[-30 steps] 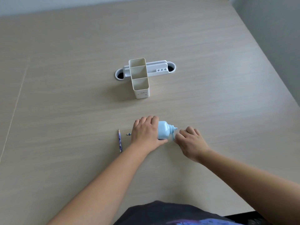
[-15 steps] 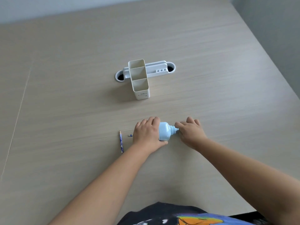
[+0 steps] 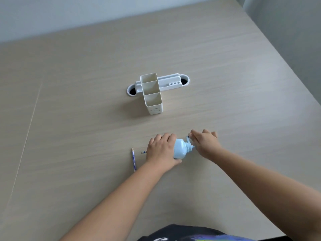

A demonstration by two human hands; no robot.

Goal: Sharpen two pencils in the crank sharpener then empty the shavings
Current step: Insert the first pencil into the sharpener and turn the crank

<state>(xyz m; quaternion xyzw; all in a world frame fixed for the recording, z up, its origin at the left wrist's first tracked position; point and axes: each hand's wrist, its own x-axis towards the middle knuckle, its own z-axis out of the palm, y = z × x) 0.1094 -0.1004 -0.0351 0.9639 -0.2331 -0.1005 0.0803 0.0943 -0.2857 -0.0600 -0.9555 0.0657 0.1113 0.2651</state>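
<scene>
Currently, I clamp the sharpener [image 3: 179, 150] with my left hand [image 3: 160, 151] while my right hand [image 3: 205, 143] grips its crank [image 3: 188, 139]; one pencil [image 3: 134, 159] waits, shavings unemptied.

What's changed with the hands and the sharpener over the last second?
The right hand has swung the crank from the near side of the blue sharpener round to the far side. The left hand still clamps the body, with one pencil's end poking out. The loose pencil and the white organizer stayed put.
</scene>
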